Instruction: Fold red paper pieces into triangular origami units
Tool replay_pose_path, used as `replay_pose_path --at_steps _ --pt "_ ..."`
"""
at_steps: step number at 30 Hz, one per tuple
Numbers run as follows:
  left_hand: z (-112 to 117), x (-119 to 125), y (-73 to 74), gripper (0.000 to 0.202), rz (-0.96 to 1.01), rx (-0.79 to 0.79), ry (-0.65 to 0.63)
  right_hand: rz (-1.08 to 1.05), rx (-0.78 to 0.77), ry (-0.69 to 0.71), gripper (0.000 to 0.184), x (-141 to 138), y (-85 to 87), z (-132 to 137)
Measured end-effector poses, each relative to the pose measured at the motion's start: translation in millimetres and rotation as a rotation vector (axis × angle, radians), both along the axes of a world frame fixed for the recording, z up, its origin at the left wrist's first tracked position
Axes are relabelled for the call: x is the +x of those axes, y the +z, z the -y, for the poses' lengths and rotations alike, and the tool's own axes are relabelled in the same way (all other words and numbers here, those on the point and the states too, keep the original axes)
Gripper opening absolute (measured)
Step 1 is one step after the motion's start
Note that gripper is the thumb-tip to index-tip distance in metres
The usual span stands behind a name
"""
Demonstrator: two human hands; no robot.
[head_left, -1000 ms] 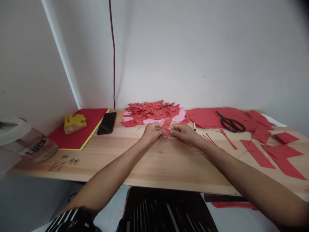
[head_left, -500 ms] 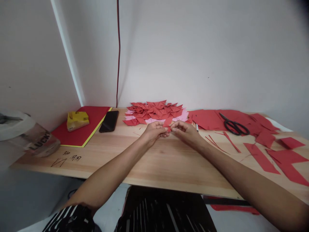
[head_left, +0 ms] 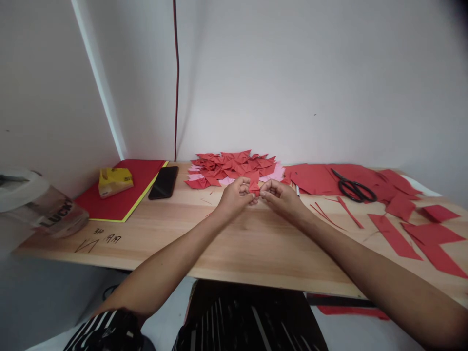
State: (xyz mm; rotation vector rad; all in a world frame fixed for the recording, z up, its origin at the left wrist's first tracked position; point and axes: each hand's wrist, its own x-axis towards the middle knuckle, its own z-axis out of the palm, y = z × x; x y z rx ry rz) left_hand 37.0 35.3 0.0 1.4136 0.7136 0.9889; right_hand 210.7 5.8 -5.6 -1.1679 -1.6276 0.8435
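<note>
Since the earlier picture both hands have moved a little toward the back edge of the bench [head_left: 248,246]. The red paper piece [head_left: 254,187] between them shows much smaller, so I judge it is now folded tighter. At the left edge stands a clear plastic container [head_left: 54,214], then a red folder [head_left: 126,195] with a yellow pack [head_left: 115,180] on it, and a black phone [head_left: 164,182] just beside. At the back edge lies a pile of folded red pieces [head_left: 234,166]. Just in front of it the left hand [head_left: 234,196] and the right hand [head_left: 281,196] meet, their fingers closed and pinching the piece from both sides. Further right lie red sheets [head_left: 314,178], black scissors [head_left: 354,189] and red strips [head_left: 395,238].
</note>
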Motion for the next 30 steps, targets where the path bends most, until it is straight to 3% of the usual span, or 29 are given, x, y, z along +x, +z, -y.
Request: replay_pose_path --at_steps 7,14,21,30 --pt "1.6 -2.7 3.2 0.031 -0.082 0.122 -0.014 -0.064 -0.075 0.038 0.026 2.4 -3.9 -4.2" --pt "-0.3 -3.9 1.4 0.033 -0.138 0.205 -0.008 -0.111 -0.137 0.073 0.034 -0.2 3.4 -2.3" --pt "1.1 -4.2 10.4 0.033 -0.041 0.042 -0.007 -0.141 -0.055 0.065 0.029 -1.7 6.8 0.7" --pt "1.7 -4.8 15.0 0.035 -0.001 -0.025 -0.012 -0.110 0.072 0.011 0.019 -1.3 4.8 4.5"
